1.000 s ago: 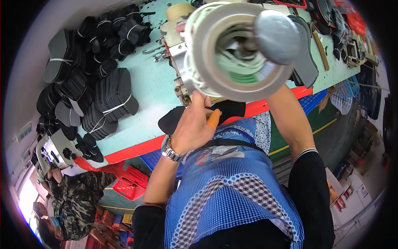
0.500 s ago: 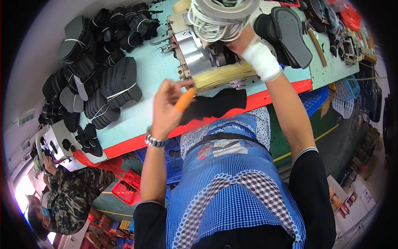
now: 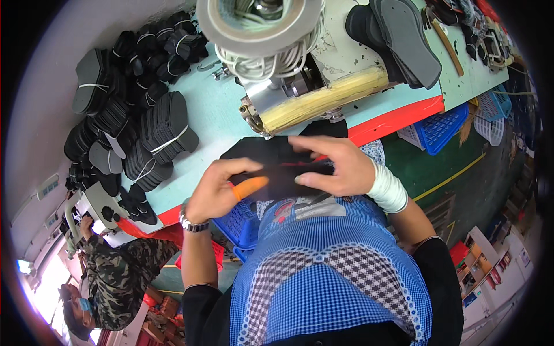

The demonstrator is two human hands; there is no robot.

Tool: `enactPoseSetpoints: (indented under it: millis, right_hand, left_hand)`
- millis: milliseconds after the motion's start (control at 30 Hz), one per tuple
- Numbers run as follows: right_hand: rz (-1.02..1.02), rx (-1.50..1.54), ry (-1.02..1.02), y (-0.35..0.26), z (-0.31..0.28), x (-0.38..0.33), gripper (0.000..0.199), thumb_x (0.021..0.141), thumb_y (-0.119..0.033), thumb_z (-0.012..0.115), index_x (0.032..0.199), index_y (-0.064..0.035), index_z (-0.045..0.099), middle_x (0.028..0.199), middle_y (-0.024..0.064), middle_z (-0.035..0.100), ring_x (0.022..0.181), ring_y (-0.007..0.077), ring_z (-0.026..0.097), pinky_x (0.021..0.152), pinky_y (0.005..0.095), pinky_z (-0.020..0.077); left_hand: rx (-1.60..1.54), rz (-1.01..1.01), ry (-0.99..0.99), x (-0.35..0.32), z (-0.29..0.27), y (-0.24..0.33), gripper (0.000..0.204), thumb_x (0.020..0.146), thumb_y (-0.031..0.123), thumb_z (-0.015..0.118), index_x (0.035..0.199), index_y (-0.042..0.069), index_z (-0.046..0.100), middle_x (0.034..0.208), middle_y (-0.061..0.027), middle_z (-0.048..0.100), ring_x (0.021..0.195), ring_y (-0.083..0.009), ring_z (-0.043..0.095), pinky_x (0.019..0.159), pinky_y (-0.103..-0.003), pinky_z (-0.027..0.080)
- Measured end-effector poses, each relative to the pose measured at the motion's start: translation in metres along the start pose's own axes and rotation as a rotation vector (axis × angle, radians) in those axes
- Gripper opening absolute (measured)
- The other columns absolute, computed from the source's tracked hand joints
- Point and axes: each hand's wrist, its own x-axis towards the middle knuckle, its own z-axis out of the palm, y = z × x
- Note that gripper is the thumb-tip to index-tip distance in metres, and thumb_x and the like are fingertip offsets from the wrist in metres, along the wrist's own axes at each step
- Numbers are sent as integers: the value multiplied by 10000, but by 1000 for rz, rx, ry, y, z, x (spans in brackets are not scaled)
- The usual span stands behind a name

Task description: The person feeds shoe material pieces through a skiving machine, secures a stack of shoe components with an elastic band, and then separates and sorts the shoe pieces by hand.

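At the table's front edge, both hands hold flat black material (image 3: 283, 180), soft-looking and smeared by motion; I cannot make out its exact kind. My left hand (image 3: 214, 190) grips its left side, wearing an orange finger cover on one finger and a metal watch at the wrist. White bandage wraps the wrist of my right hand (image 3: 341, 167), whose thumb and fingers close on the right side. Just beyond the hands, more black cut material (image 3: 254, 149) lies in front of a silver machine (image 3: 265, 97) fronted by a yellowish bar (image 3: 329, 98).
A metal ring (image 3: 259, 49) with coiled white cord (image 3: 288, 66) hangs over the machine. Bundled dark insoles (image 3: 164, 121) crowd the table's left; grey insoles (image 3: 407, 40) lie at its right. Blue baskets (image 3: 441, 130) stand below. A person in camouflage (image 3: 118, 271) works at far left.
Both hands have come back from the machine, the right from behind its bar beneath the ring, and now meet on the black material at the table edge. The view has shifted slightly.
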Motion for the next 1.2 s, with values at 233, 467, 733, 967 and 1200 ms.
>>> enactPoseSetpoints:
  millis: [233, 467, 733, 967, 1200]
  right_hand:
    - [415, 211, 203, 10, -28, 28, 285, 874, -189, 680, 950, 86, 694, 735, 103, 691, 686, 104, 627, 647, 275, 509]
    - [602, 354, 216, 30, -21, 44, 318, 826, -216, 712, 938, 82, 711, 744, 94, 709, 659, 125, 626, 646, 286, 508]
    - [717, 674, 241, 10, -48, 27, 561, 929, -455, 609, 1036, 94, 655, 906, 166, 689, 809, 216, 680, 717, 312, 566]
    - [662, 562, 96, 4, -31, 25, 486, 934, -385, 640, 1038, 89, 677, 894, 130, 695, 824, 208, 675, 754, 316, 551]
    - [481, 297, 184, 10, -20, 36, 369, 938, -263, 645, 908, 102, 693, 775, 135, 695, 793, 211, 711, 713, 303, 570]
  left_hand:
    - [-669, -180, -6, 58, 3, 4, 250, 952, 101, 611, 1116, -87, 617, 914, -119, 706, 727, -182, 706, 557, -296, 610]
    - [-819, -365, 32, 79, -10, 8, 238, 975, 62, 517, 1036, -166, 548, 1010, -224, 673, 794, -335, 725, 651, -407, 641]
    - [-738, -359, 224, 91, 22, 1, 303, 940, 61, 456, 1202, -17, 585, 1033, -134, 668, 814, -255, 671, 636, -336, 541]
    - [795, 169, 33, 115, -31, 49, 369, 960, 348, 613, 1100, 15, 690, 812, -145, 706, 672, -273, 640, 659, -370, 490]
    - [747, 22, -87, 108, -61, 45, 371, 964, 388, 598, 1166, 92, 695, 877, -157, 707, 791, -278, 680, 739, -345, 505]
